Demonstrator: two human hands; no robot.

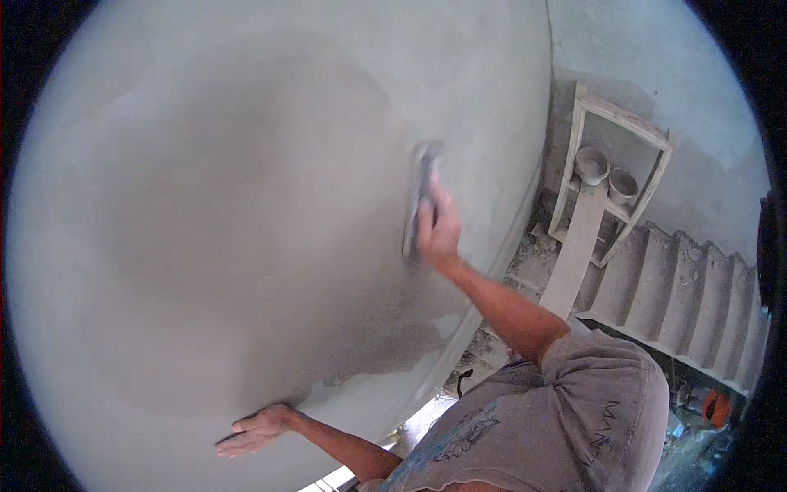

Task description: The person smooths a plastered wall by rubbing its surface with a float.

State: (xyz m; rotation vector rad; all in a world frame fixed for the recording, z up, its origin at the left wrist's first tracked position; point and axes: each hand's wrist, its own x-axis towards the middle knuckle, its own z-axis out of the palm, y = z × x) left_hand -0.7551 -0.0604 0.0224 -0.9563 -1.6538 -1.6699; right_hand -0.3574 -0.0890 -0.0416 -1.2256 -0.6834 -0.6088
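My right hand (443, 230) is closed round the handle of a plastering trowel (425, 160), a long, narrow grey tool, slightly blurred. Its blade is against the pale wall (475, 74), at the right side of a large darker, damp-looking patch (213, 197). My left hand (256, 430) is at the lower left, near the bottom of this patch. Its fingers are stretched out towards the left, and nothing shows in it. The palm seems to rest on the wall, though I cannot tell how firmly.
At the right, a wooden frame (627, 119) stands with two round buckets (592, 165) on it. A plank (576, 246) slopes from it towards me. Concrete stairs (672, 283) run alongside. An orange object (716, 407) lies low at the far right.
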